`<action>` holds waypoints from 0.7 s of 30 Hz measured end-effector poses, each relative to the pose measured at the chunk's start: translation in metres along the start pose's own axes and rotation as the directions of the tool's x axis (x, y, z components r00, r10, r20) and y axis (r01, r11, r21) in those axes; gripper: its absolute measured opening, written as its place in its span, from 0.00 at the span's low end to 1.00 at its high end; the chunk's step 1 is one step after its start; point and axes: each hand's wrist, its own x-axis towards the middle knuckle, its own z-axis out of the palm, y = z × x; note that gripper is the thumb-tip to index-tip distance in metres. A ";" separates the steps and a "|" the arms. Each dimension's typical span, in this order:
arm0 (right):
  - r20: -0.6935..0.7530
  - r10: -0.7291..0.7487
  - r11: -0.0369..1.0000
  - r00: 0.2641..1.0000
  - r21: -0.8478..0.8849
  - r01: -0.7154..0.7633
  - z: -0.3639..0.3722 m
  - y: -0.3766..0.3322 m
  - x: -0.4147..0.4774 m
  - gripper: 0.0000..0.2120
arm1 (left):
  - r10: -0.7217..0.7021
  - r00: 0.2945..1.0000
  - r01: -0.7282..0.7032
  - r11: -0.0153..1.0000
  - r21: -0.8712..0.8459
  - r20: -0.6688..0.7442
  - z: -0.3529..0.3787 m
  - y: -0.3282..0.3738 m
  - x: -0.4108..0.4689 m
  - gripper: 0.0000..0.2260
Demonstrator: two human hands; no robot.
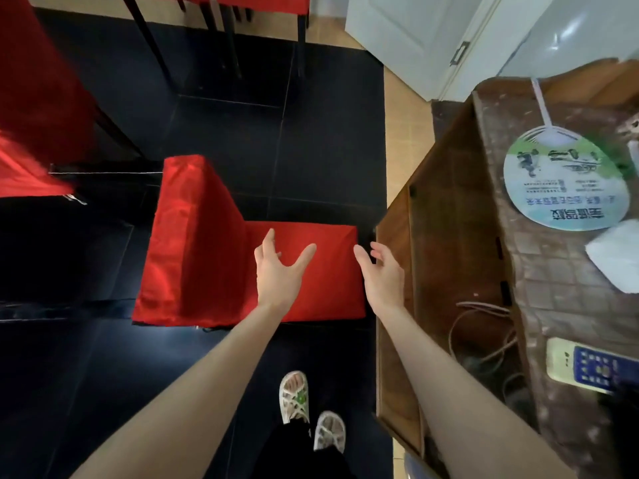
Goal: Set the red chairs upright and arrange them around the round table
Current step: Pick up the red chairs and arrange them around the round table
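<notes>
The red cloth-covered chair sits mid-frame. The left hand hangs over its seat (nearer), the right hand by the seat's right edge; all fingers spread, holding nothing.

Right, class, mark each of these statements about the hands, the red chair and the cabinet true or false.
1. The left hand and right hand are both open. True.
2. The left hand grips the red chair. False: its fingers are spread and hold nothing.
3. A round fan lies on the wooden cabinet. True.
4. The remote control lies on the floor. False: it lies on the cabinet.
</notes>
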 end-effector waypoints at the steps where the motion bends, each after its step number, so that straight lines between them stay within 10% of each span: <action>1: 0.004 0.017 1.000 1.000 0.008 -0.017 0.004 0.008 0.009 0.28 | -0.014 1.000 0.014 1.000 0.008 0.011 0.006 -0.007 0.008 0.41; 21: 0.106 0.295 0.952 0.950 0.058 -0.302 0.134 0.259 0.192 0.28 | -0.321 0.947 0.317 0.944 0.093 0.025 0.176 -0.247 0.141 0.41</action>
